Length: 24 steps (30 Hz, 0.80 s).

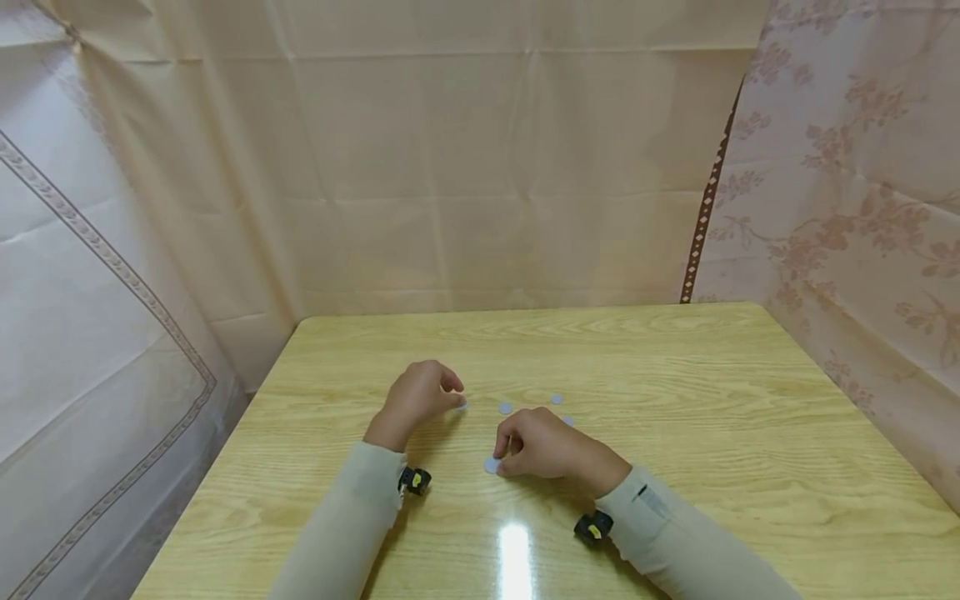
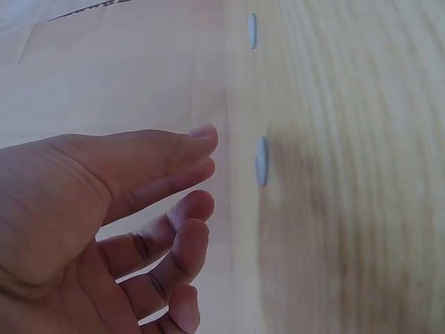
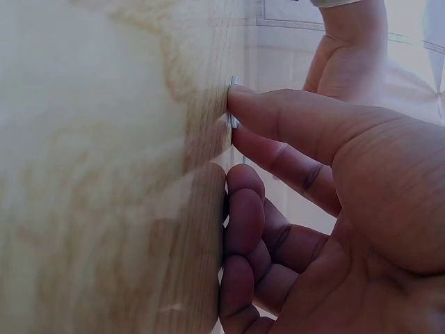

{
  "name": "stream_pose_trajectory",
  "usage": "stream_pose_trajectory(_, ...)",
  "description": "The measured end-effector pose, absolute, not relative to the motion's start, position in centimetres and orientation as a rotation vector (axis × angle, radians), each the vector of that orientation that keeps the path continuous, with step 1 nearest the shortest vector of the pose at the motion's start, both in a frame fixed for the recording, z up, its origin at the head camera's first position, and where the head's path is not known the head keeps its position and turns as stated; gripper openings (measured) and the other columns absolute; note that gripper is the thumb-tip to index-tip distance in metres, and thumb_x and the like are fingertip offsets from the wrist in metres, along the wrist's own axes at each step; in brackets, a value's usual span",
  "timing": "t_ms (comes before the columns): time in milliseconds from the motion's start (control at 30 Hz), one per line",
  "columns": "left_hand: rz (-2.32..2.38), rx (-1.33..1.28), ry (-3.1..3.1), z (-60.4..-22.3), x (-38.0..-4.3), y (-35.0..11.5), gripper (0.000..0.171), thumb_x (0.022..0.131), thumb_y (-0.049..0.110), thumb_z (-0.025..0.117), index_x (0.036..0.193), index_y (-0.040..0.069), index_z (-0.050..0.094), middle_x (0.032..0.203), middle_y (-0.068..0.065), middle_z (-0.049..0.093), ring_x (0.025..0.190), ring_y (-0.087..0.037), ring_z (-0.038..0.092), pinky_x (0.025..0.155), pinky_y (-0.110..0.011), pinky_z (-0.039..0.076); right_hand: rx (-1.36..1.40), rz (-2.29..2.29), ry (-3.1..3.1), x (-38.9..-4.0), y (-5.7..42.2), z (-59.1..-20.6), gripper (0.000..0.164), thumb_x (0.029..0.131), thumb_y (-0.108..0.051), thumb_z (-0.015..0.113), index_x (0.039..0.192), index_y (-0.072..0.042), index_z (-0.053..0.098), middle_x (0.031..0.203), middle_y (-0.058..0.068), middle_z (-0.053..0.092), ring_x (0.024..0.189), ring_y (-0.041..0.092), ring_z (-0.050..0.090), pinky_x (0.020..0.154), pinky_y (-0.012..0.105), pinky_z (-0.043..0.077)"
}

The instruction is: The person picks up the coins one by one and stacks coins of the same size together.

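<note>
My left hand [image 1: 422, 398] hovers over the table's middle with its fingers loosely bent. In the left wrist view nothing is between its thumb and fingertips, and a small pale disc [image 2: 262, 161] lies on the table just beyond them. My right hand [image 1: 546, 446] is lower and to the right, its fingers down at the tabletop. Its thumb and index finger pinch a slightly larger pale disc [image 1: 491, 465] at the edges; in the right wrist view the thumb covers much of this flat disc [image 3: 234, 122]. The remaining fingers are curled against the table.
More pale discs, a near one [image 1: 506, 408], a far one [image 1: 557, 399] and one [image 1: 567, 421] partly behind the right hand, lie on the wood-grain table [image 1: 675, 375]. A beige curtain [image 1: 487, 167] hangs behind the table's back edge, with patterned cloth [image 1: 862, 208] at the right.
</note>
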<state>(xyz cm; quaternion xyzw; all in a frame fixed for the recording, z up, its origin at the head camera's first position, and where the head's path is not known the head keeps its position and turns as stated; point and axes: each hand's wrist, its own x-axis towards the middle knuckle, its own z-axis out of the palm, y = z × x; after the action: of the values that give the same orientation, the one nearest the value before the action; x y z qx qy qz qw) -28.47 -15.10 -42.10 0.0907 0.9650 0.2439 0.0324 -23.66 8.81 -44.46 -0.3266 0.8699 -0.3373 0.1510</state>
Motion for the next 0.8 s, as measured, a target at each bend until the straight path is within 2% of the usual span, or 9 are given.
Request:
stream_pose_trajectory(433, 0.728, 0.233, 2.922, -42.9, -28.3, -15.1, 0.021, 0.09, 0.03, 0.082, 0.106, 0.018, 0.081, 0.107, -0.002, 0.073, 0.095, -0.02, 0.066, 0.083, -0.041, 0.056, -0.927, -0.986, 2.47, -23.6, 8.7, -44.4, 0.008, 0.088, -0.016, 0.082, 0.088, -0.017, 0.074, 0.069, -0.005, 0.064, 0.058, 0.006, 0.052, 0.055, 0.023, 0.045)
stream_pose_trajectory(800, 0.715, 0.273, 2.931, -43.4, -28.3, -15.1, 0.017, 0.085, 0.025, 0.086, 0.1, 0.017, 0.082, 0.102, 0.002, 0.076, 0.093, -0.019, 0.068, 0.085, -0.044, 0.057, -0.929, -0.989, 2.468, -23.7, 8.8, -44.6, 0.009, 0.088, -0.018, 0.082, 0.088, -0.02, 0.074, 0.07, -0.006, 0.064, 0.058, 0.006, 0.052, 0.055, 0.022, 0.045)
